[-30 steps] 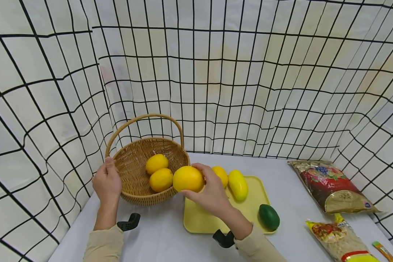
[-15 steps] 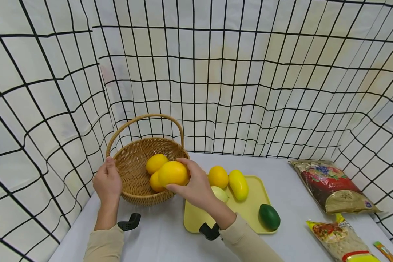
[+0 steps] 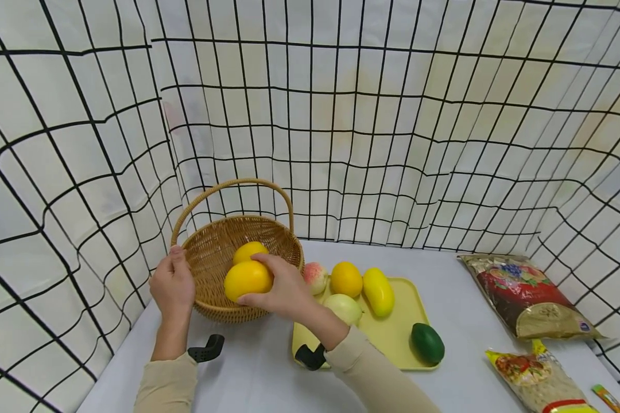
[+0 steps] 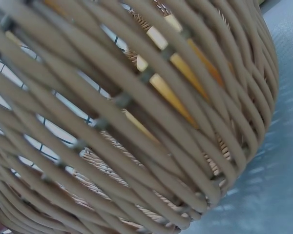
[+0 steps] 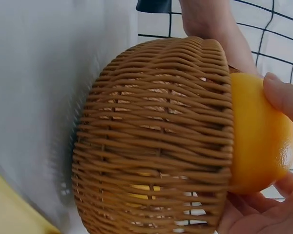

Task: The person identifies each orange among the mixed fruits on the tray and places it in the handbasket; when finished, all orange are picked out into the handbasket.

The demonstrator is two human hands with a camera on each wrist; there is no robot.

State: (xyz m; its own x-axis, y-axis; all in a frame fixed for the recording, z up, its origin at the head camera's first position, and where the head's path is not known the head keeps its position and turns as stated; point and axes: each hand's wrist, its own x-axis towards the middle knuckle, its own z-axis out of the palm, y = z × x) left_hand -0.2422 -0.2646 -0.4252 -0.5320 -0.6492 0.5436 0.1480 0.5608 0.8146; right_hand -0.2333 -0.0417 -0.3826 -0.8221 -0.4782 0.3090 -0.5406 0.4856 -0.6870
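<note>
My left hand (image 3: 173,284) grips the left side of a brown wicker basket (image 3: 206,272), where the arched handle meets the rim. Between the thumb and fingers of my right hand (image 3: 286,289) is a smooth, rounded yellow-orange fruit (image 3: 247,281). That fruit is over the basket's opening, right by the rim in the right wrist view, where the basket wall (image 5: 156,136) covers part of it. Behind it a similar yellow fruit (image 3: 249,251) lies inside the basket; the other one is hidden. Through the weave, the left wrist view shows bits of yellow (image 4: 171,100).
Right of the basket, a yellow tray (image 3: 403,321) bears a peach (image 3: 315,277), an orange (image 3: 347,279), a yellow mango (image 3: 379,292), a pale green fruit (image 3: 345,310) and a dark green avocado (image 3: 427,343). Food bags (image 3: 529,295) lie far right. Black netting surrounds the table.
My right hand has carried the yellow-orange fruit leftward from beside the basket to over its opening, uncovering the peach and pale green fruit. My left hand keeps its grip on the basket.
</note>
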